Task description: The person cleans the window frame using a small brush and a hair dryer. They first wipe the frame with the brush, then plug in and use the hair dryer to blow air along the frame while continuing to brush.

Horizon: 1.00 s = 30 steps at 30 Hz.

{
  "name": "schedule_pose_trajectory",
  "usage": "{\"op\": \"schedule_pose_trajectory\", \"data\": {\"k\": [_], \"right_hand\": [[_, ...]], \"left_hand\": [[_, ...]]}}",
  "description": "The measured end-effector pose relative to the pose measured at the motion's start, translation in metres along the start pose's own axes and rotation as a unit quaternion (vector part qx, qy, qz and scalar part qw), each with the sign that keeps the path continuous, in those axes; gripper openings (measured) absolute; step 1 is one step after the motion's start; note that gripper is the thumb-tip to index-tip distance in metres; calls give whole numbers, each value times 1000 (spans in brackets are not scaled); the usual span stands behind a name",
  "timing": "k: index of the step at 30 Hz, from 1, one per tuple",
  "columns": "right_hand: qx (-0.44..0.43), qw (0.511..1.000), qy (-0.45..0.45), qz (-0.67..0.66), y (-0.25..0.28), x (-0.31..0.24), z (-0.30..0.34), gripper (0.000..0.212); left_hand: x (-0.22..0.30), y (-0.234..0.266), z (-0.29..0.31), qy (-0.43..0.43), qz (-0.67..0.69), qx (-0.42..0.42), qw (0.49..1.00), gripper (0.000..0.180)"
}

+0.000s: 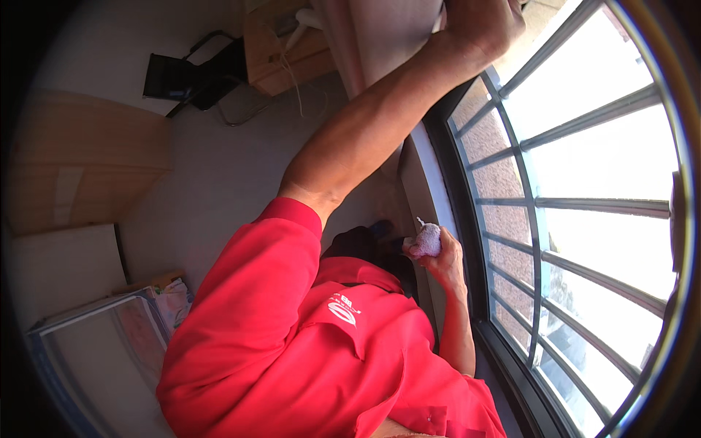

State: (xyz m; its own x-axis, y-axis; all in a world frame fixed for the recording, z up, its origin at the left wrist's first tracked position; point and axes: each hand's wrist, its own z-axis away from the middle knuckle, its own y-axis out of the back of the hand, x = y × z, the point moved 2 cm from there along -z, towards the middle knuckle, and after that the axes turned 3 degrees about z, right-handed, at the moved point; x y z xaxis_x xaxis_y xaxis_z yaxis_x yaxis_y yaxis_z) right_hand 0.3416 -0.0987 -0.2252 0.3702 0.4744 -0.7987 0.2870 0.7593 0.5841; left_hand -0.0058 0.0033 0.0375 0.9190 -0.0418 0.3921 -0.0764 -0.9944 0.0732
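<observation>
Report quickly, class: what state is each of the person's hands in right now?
Left hand: cannot be told; partly cut off at the top edge.
Right hand: closed on a bunched pale cloth.

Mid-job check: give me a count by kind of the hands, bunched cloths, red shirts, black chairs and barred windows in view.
Hands: 2, left hand and right hand
Cloth: 1, in the right hand
Red shirt: 1
Black chair: 1
Barred window: 1
Total: 6
</observation>
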Motion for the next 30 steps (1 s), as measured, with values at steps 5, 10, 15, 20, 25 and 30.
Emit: {"op": "schedule_pose_trajectory", "data": {"k": [5,10,15,20,25,30], "right_hand": [[-39,973,-121,-193,-15,-17,-34,59],[-96,923,-157,-337,-28,-77,-72,69],[-57,855,-100,-506,-81,-97,-126,83],[-85,982,-55,-161,-132,-126,-200,66],[-67,997,-23,-35,-154,-124,-231,62],[-110,983,-148,20,-156,-101,-206,43]], "left_hand": [[29,52,78,44,169,-176,969,68],[15,203,228,321,284,-363,827,63],[-16,295,316,484,251,-316,777,74],[-103,308,338,646,238,-236,685,63],[-253,327,360,703,187,-82,682,51],[-406,350,296,640,87,9,763,58]]}}
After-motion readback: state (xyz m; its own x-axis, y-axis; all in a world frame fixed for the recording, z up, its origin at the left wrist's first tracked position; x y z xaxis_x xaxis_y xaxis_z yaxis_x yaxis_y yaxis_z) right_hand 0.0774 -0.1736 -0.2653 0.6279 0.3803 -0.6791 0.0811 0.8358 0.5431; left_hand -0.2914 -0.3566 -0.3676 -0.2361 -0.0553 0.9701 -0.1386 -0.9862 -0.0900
